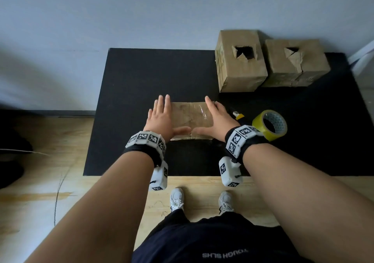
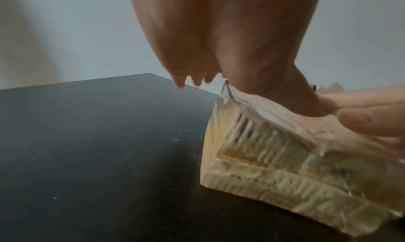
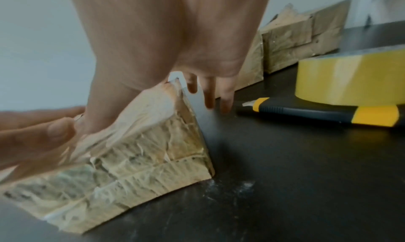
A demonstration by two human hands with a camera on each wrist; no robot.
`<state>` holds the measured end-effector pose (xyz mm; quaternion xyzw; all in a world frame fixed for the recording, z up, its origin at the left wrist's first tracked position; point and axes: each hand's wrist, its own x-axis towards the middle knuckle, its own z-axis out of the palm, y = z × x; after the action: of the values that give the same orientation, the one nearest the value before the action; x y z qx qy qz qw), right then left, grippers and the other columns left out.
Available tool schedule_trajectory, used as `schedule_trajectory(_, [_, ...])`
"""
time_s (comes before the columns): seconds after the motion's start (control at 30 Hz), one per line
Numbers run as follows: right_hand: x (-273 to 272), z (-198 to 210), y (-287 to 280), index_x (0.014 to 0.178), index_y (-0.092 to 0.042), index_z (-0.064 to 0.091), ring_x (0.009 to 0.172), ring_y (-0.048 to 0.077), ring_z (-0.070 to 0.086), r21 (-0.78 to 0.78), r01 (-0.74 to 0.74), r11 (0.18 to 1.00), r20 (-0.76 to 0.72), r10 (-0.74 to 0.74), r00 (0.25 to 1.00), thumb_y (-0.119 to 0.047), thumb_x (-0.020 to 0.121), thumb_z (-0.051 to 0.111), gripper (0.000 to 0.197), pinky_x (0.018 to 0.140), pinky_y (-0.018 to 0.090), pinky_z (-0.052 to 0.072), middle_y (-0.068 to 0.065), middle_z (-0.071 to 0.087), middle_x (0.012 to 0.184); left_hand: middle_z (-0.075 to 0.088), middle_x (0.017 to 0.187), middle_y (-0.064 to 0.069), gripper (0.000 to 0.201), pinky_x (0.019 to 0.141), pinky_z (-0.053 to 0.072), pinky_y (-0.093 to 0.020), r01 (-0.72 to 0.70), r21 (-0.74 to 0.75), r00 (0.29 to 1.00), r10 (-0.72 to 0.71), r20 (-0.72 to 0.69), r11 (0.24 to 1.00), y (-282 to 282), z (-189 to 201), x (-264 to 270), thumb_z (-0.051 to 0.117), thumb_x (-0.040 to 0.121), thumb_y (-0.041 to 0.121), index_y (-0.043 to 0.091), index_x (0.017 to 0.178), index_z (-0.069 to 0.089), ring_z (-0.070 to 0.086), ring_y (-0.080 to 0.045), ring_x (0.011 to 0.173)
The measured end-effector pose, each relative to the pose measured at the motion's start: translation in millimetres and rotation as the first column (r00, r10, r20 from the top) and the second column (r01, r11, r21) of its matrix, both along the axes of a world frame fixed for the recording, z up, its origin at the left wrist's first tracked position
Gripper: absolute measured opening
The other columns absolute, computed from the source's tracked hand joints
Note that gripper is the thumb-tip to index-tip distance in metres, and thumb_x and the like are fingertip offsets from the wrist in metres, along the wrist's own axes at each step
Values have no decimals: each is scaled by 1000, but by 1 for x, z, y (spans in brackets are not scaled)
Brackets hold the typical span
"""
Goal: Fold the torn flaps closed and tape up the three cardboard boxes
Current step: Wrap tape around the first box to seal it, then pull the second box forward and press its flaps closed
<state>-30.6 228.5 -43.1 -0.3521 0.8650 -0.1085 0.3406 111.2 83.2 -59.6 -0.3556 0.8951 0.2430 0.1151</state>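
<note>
Matte black tabletop (image 1: 129, 92) carries a crumpled brown cardboard box sheathed in glossy tape (image 1: 189, 115). Left hand (image 1: 162, 119) and right hand (image 1: 217, 119) press flat on it, fingers straight. Right of it: yellow-black utility knife (image 1: 237, 115), yellow tape roll (image 1: 270, 124), two torn-topped cardboard boxes (image 1: 240, 64).

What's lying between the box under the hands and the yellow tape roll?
A yellow-and-black utility knife lies on the black mat, clearest in the right wrist view.
</note>
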Motion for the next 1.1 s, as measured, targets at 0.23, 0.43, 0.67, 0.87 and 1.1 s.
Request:
schedule_trajectory(0.23, [14,-5,-23,146,-13,39,121,30,55,75,500,863,48,-504,862,-58,93,49,70,97,42,47,10,54,138,67,111,-1,55,88,53,-36,-68,260,998,70,3,963,-15,-9,3,54,89,59,17,124,57,64,-17,98])
schedule_trajectory(0.43, [9,0,-46,142,-12,44,121,30,54,17,531,847,45,-531,846,-50,95,52,61,95,40,44,10,56,135,66,109,3,50,84,52,-32,-78,256,991,104,-89,964,-38,-11,-6,56,90,54,19,125,55,63,-15,97])
schedule_trajectory(0.67, [-31,13,-102,135,-13,44,105,26,61,-147,503,852,133,-487,863,-35,90,65,55,76,31,48,6,62,121,58,114,-4,64,74,59,-40,-202,175,964,227,-138,964,-97,5,-44,55,81,64,30,134,45,68,-24,77])
schedule_trajectory(0.87, [-82,14,-169,127,-21,58,106,24,61,-228,363,904,168,-330,929,-25,88,65,40,89,32,49,7,60,125,66,108,0,43,83,52,-34,-346,193,905,381,-191,918,-149,17,-84,60,87,38,22,126,52,64,-23,95])
schedule_trajectory(1.1, [-117,2,-220,146,-21,42,121,23,56,-248,286,926,162,-251,954,-14,88,60,62,96,33,48,3,55,139,54,136,-9,52,96,43,-38,-436,207,867,470,-166,876,-184,12,-121,46,96,15,14,147,32,55,-31,120])
